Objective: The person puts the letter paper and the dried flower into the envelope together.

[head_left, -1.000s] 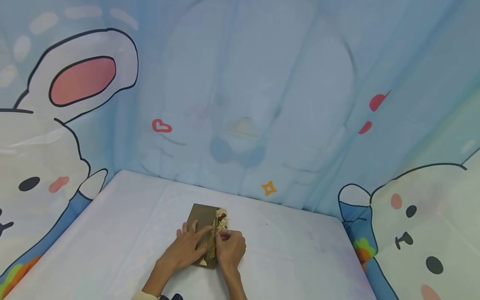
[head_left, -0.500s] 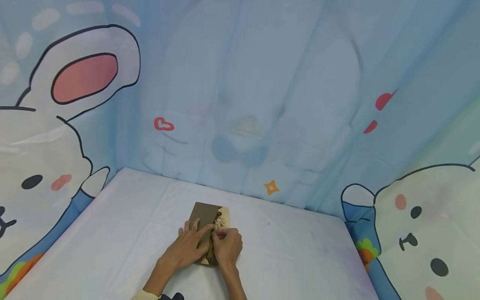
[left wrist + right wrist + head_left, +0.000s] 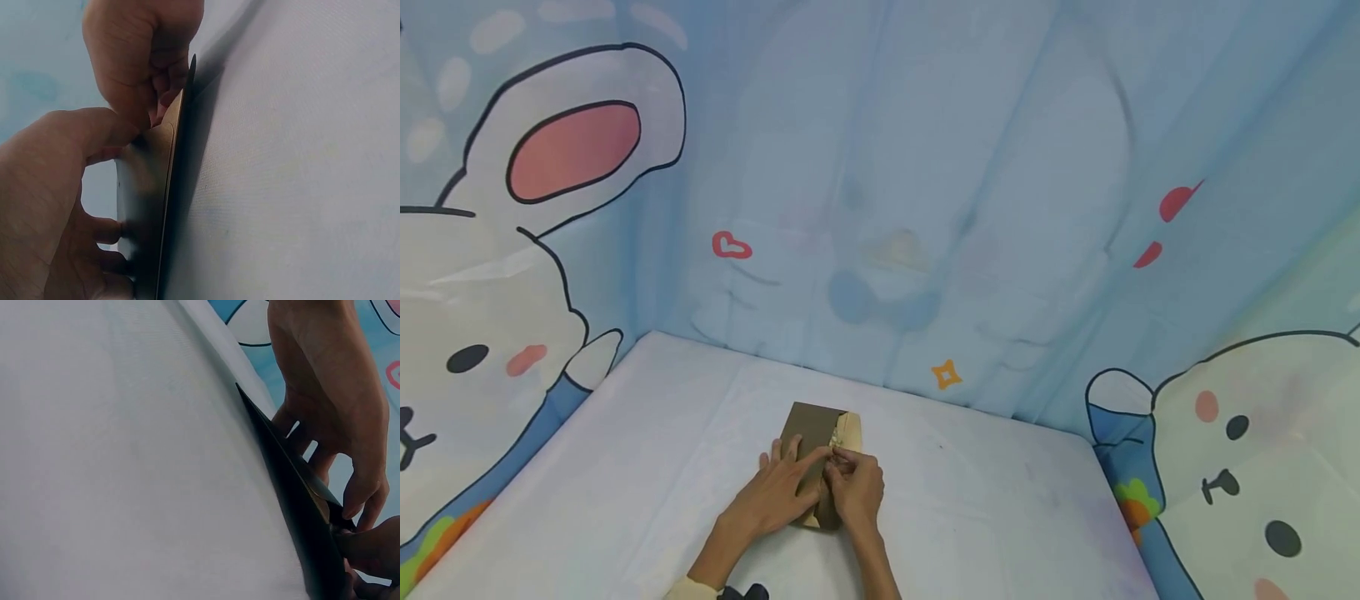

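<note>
A brown folded paper sleeve (image 3: 811, 423), cream inside along its right side, lies on the white table. Across it rests my left hand (image 3: 771, 492), fingers spread, with the index fingertip at the fold's edge; the left wrist view shows this hand's fingertips (image 3: 109, 230) touching the sleeve. My right hand (image 3: 857, 490) has curled fingers at the sleeve's right edge, pinching a small bunch of dried flowers (image 3: 837, 437). Only a bit of the flowers shows at the fold; the fingers and the brown paper hide the rest. In the right wrist view the right thumb (image 3: 369, 547) reaches into the fold's opening.
A white cloth-covered table (image 3: 985, 492) surrounds the sleeve. Behind it hangs a blue curtain (image 3: 880, 167) printed with cartoon rabbits. A small dark object (image 3: 752, 592) shows at the bottom edge beside the left sleeve cuff.
The dried flowers have shifted left under the brown fold, baring more of the cream strip. My right hand moved slightly left and up along the edge; the left hand stays on the paper.
</note>
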`<state>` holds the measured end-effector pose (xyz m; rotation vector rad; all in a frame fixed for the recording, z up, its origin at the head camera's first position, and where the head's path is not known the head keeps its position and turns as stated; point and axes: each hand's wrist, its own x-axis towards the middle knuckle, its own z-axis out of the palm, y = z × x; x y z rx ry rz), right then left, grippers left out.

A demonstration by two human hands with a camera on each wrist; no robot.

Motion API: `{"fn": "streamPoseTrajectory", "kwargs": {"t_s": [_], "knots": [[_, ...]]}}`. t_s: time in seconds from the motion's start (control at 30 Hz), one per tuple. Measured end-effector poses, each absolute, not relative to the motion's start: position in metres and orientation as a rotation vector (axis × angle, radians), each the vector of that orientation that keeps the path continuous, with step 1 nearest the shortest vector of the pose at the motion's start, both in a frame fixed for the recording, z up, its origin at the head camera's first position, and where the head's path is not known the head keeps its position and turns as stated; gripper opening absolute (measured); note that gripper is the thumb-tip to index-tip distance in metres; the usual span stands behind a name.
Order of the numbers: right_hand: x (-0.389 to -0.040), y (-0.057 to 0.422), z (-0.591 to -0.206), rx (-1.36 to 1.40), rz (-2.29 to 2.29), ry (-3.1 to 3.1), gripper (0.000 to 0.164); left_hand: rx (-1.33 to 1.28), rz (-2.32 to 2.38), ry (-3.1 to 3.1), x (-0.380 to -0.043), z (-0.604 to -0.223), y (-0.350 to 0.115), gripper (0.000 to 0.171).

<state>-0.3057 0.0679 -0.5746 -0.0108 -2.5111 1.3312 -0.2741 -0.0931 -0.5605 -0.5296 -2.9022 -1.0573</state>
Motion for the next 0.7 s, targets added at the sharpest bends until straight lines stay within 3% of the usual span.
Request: {"fn": "streamPoseTrajectory", "kwargs": {"t_s": [0.13, 0.7], "knots": [[-0.307, 0.072, -0.574, 0.003, 1.273, -2.557, 0.031, -0.557, -1.053, -2.910, -0.275, -0.560, -0.090, 0.058], [-0.303, 0.054, -0.571, 0.142, 1.198, -2.634, 0.030, -0.454, -1.130, -2.912, -0.264, -0.575, -0.105, 0.061]]}}
